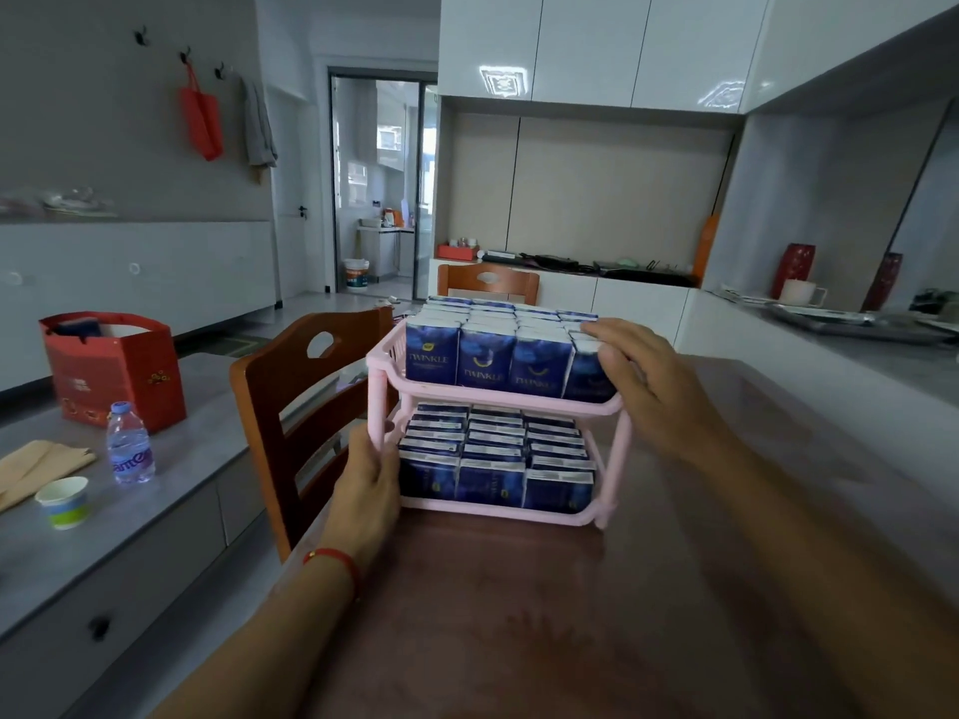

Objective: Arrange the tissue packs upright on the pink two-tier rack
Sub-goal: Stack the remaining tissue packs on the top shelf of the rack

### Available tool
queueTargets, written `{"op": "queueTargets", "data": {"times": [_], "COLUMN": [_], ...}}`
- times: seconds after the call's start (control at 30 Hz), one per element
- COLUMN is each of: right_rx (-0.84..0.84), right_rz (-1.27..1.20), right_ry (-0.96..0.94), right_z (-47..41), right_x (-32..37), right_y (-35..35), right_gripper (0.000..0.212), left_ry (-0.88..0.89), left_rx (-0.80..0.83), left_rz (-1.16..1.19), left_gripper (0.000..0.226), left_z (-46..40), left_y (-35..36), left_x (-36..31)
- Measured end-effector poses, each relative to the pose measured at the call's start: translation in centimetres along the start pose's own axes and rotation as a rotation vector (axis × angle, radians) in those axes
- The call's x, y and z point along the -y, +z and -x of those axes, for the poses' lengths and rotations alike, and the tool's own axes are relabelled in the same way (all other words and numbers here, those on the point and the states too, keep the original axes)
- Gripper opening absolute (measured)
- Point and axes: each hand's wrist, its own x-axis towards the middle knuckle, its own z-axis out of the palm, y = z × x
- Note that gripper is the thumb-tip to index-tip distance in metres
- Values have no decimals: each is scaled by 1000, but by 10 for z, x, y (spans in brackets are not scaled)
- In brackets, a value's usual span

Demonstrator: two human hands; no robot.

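- Head view: my left hand [371, 477] holds the near-left post of the pink rack [378, 407], fingers curled round it, to steady the rack on the desk [519, 614] while the other hand works.
- My right hand [641, 378] lies over the rightmost front tissue pack [586, 373] on the top tier, thumb on its face and fingers bent over its top edge (a light hold, I judge, to set it square against its neighbours).
- The tissue packs fill both tiers: the top tier [485, 355] stands upright in four rows, blue faces toward me; the bottom tier [493, 459] is packed in three rows, also on end. The job looks nearly finished.
- Around the rack: a wooden chair [290, 402] at nine o'clock, just beside my left hand; a second chair [488, 282] at twelve o'clock behind it.
- Further off at nine o'clock, on the grey side counter [155, 521], sit a water bottle [129, 443], a paper cup [65, 500] and a red gift bag [111, 368], well apart from the rack.
- Nothing lies between me and the rack (only the chair back crowds the left side).
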Motion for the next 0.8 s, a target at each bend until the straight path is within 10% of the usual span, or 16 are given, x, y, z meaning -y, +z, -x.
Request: {"op": "queueTargets", "data": {"times": [0.8], "right_rx": [-39], "right_rz": [-232], "right_ry": [209], "right_z": [-1], "right_x": [1], "right_y": [6], "right_gripper": [52], "left_ry": [48], "left_rx": [-33], "left_rz": [32], "left_gripper": [12], "left_z": [-4], "left_y": [-1], "left_x": [8]}}
